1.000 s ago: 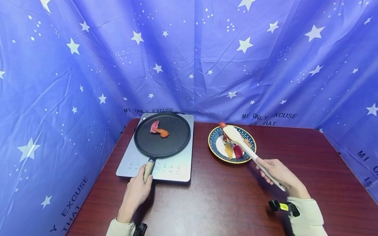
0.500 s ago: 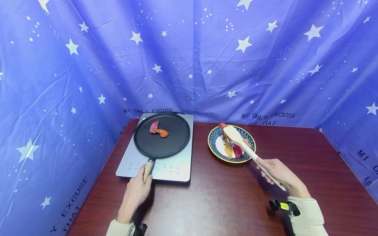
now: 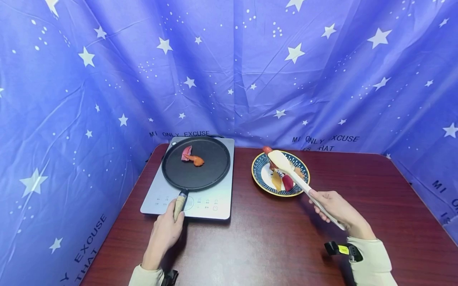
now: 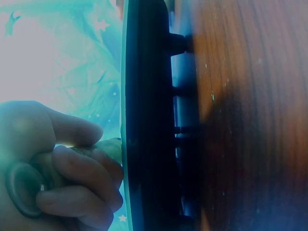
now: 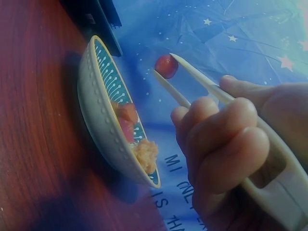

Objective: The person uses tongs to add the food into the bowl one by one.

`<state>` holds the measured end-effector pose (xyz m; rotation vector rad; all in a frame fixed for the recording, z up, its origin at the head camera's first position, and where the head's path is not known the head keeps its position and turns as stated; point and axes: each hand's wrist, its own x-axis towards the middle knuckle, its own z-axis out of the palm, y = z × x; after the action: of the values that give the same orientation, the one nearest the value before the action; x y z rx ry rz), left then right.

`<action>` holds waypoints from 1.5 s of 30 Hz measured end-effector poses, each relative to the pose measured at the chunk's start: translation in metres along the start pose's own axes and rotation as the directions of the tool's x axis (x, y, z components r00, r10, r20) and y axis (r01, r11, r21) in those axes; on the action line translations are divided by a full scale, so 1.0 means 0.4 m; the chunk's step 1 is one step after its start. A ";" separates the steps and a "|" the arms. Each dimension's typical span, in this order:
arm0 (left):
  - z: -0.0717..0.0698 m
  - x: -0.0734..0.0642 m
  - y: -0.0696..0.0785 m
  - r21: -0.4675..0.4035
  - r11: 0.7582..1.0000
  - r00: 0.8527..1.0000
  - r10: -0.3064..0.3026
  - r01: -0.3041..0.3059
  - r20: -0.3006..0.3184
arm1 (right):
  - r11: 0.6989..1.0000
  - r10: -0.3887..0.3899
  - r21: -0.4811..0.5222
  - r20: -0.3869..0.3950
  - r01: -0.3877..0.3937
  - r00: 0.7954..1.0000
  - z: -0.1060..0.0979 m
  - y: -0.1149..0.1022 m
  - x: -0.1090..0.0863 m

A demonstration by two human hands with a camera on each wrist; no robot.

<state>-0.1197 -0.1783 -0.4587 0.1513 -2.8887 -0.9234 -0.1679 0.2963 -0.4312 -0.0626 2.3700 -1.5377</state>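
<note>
In the head view my left hand [image 3: 167, 230] grips the wood-patterned handle [image 3: 180, 205] of a flat black pan [image 3: 193, 178]. The left wrist view shows its fingers curled round that handle. On the pan lie a pink fan-shaped food piece [image 3: 186, 152] and an orange drumstick-like piece [image 3: 196, 160]. My right hand [image 3: 336, 206] holds cream tongs [image 3: 300, 182] over a blue-patterned plate [image 3: 258, 178]. Between the tong tips is a reddish-brown sausage [image 5: 166, 66], mostly hidden behind the tongs from above. On the plate are a yellow piece [image 3: 276, 180], a dark red piece [image 3: 288, 183] and a tan crumbly lump [image 5: 146, 155].
The pan rests on a silver induction cooker [image 3: 222, 202] at the table's left. A reddish-brown wooden table [image 3: 257, 246] extends between and in front of the hands. Star-printed blue curtain [image 3: 229, 71] hangs close behind the table and along both sides.
The tongs with the sausage have risen slightly over the plate, toward its far left. The left hand, the pan and the food on it stay as they were.
</note>
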 end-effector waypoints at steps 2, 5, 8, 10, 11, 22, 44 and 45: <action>-0.001 0.000 0.000 -0.003 1.000 1.000 0.001 -0.001 0.001 | 1.000 -0.007 -0.006 -0.004 0.007 1.000 0.000 -0.004 -0.003; -0.001 0.000 0.000 -0.004 1.000 1.000 0.002 -0.002 0.001 | 1.000 -0.015 -0.010 -0.005 0.014 1.000 0.000 -0.010 -0.008; -0.001 0.001 0.000 -0.004 1.000 1.000 0.008 -0.008 0.000 | 1.000 -0.023 -0.005 0.001 0.023 1.000 0.004 -0.015 -0.009; -0.001 0.001 0.000 -0.002 1.000 1.000 0.010 -0.010 -0.002 | 1.000 -0.031 -0.003 0.005 0.031 0.999 0.007 -0.020 -0.008; -0.001 0.001 0.000 -0.002 1.000 1.000 0.011 -0.011 -0.003 | 0.999 -0.036 -0.001 0.009 0.036 0.999 0.010 -0.023 -0.008; -0.003 -0.002 -0.001 -0.002 1.000 1.000 0.003 -0.003 0.002 | 0.999 -0.034 0.008 0.036 0.034 0.999 0.044 -0.066 -0.001; -0.003 -0.003 -0.001 -0.006 1.000 1.000 0.003 -0.003 0.012 | 0.995 -0.097 0.003 0.147 0.098 0.984 0.177 -0.156 0.065; -0.003 -0.004 -0.001 -0.006 1.000 1.000 0.001 0.000 0.014 | 0.995 -0.099 0.002 0.153 0.100 0.983 0.182 -0.161 0.067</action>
<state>-0.1180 -0.1792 -0.4582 0.1441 -2.8987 -0.9368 -0.1810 0.1994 -0.4069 -0.2945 2.2811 -1.5123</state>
